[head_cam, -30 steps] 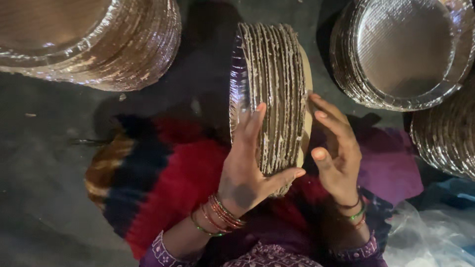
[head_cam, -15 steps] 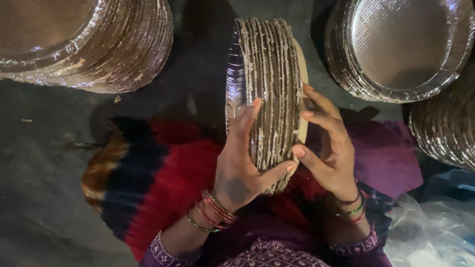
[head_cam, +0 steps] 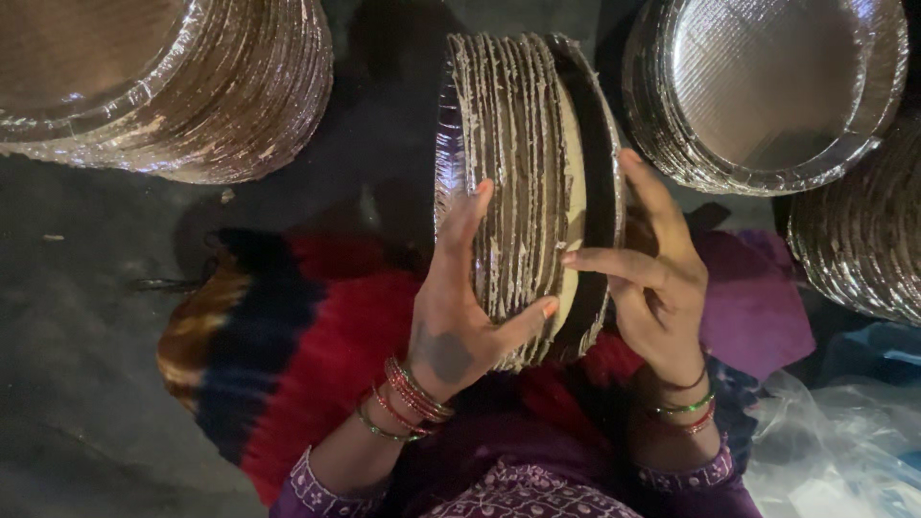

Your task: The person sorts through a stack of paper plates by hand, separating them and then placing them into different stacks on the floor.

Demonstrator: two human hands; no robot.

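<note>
At the far left, a tall stack of foil plates (head_cam: 182, 96) stands on the dark floor (head_cam: 77, 317), its silver rims catching the light. Just right of it, below, a red, black and orange striped cloth (head_cam: 278, 355) covers the person's lap.

In the middle, a bundle of foil-lined paper plates (head_cam: 523, 182) stands on edge over the lap, its edges facing the camera. The left hand (head_cam: 460, 317) grips the bundle from its left side: the fingers (head_cam: 470, 216) lie flat up the silver face, and the thumb hooks under the bottom edges, so the hand is clamped on the bundle. Red and green bangles ring that wrist.

The right hand (head_cam: 657, 278) works the bundle's right side. Its forefinger reaches left across to a pale plate edge, the other fingers are spread behind the outermost plate, which leans away from the rest and leaves a dark gap.

Farther right, a second stack of silver plates (head_cam: 767, 86) lies face up, another stack (head_cam: 863, 230) sits at the right edge, and crumpled clear plastic (head_cam: 835, 451) fills the lower right corner.
</note>
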